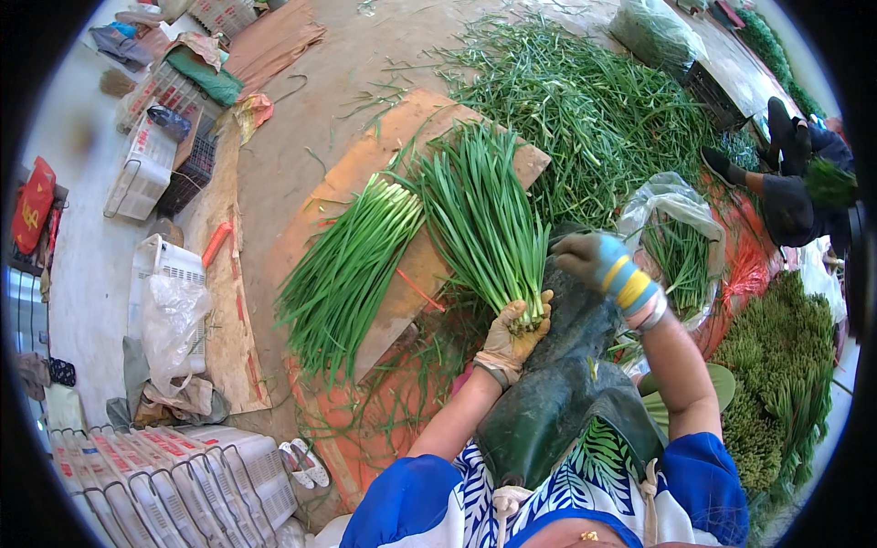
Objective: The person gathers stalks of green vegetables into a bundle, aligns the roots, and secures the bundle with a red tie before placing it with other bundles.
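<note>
A bunch of garlic chives (484, 215) fans out away from me, its pale cut ends toward my lap. My left hand (514, 340), in a pale yellowish glove, is closed round those ends. Just to the right, over the dark green apron (571, 402) on my lap, my right hand (594, 265) hovers apart from the bunch. Its fingers are curled together; what they hold, if anything, is too small to make out. It wears a bluish glove with yellow bands. A second pile of chives (352, 274) lies across the wooden board (402, 137), pale ends pointing up and right.
Loose green leaves (585, 119) spread in a large heap beyond the board. To my right are an open clear plastic bag (708, 219) with greens and stacked bunches (776, 374). Another person's leg (790, 210) shows at far right. White crates (242, 466) stand lower left.
</note>
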The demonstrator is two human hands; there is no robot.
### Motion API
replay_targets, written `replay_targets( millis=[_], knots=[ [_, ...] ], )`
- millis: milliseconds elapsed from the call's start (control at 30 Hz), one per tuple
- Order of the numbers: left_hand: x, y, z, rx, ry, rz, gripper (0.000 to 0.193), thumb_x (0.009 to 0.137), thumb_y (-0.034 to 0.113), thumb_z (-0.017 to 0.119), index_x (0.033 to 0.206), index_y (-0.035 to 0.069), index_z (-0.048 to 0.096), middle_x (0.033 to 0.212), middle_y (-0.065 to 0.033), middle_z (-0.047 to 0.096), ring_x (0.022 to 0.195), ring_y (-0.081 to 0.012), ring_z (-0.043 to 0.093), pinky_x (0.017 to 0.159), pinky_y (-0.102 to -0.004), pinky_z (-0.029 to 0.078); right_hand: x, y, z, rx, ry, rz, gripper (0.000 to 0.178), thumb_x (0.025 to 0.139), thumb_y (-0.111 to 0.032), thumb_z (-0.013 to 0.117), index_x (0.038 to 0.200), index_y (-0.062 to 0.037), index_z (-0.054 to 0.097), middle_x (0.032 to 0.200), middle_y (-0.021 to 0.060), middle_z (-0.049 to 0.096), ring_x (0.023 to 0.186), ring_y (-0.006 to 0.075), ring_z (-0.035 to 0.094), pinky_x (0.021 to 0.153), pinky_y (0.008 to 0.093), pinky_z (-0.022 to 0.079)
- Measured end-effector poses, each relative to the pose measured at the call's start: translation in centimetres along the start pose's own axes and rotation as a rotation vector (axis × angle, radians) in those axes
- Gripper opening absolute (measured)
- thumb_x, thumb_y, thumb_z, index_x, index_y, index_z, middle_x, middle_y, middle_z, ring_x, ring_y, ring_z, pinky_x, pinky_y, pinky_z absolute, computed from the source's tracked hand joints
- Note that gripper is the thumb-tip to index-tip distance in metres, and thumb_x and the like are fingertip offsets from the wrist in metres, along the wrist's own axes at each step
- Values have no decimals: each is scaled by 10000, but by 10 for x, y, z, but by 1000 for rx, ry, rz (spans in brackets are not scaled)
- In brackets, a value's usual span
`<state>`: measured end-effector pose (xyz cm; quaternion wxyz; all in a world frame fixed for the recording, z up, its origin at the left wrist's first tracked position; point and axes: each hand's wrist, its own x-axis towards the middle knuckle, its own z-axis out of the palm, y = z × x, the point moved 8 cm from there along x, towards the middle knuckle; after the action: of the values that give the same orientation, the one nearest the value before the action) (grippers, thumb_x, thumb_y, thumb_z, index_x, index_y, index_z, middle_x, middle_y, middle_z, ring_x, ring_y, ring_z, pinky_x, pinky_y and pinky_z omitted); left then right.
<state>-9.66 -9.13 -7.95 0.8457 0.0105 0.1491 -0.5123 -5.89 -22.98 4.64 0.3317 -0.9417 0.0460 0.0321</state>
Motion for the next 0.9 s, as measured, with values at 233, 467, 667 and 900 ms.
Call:
replay_targets(
  millis=[233,467,667,900],
  knots=[
    [-8,0,17,28,-94,8,317,783,165,633,1063,37,555,1154,-142,547,1139,-339,475,958,-610,351,-7,-29,62,-129,110,-48,367,745,-293,673,1013,-63,573,899,137,569,818,347,576,700,425,474],
    [-2,5,-24,82,105,77,242,776,90,594,1013,56,561,927,-61,593,855,-211,571,787,-417,484,-16,-19,65,217,62,-104,301,788,-207,625,1058,-82,578,937,123,588,862,289,596,746,379,480],
    [-8,-4,70,707,115,25,284,770,49,572,1052,35,544,875,-68,591,727,-160,568,659,-312,481,-62,4,38,1366,149,142,855,733,-145,706,1379,41,178,1268,179,429,1118,188,472,933,326,402],
    [25,0,153,1344,-137,648,689,687,182,761,1242,7,392,1033,-49,604,895,-153,577,788,-297,485,-50,-8,15,1231,207,159,587,648,-44,666,1191,24,456,1072,71,549,980,157,532,807,281,455]
  ],
)
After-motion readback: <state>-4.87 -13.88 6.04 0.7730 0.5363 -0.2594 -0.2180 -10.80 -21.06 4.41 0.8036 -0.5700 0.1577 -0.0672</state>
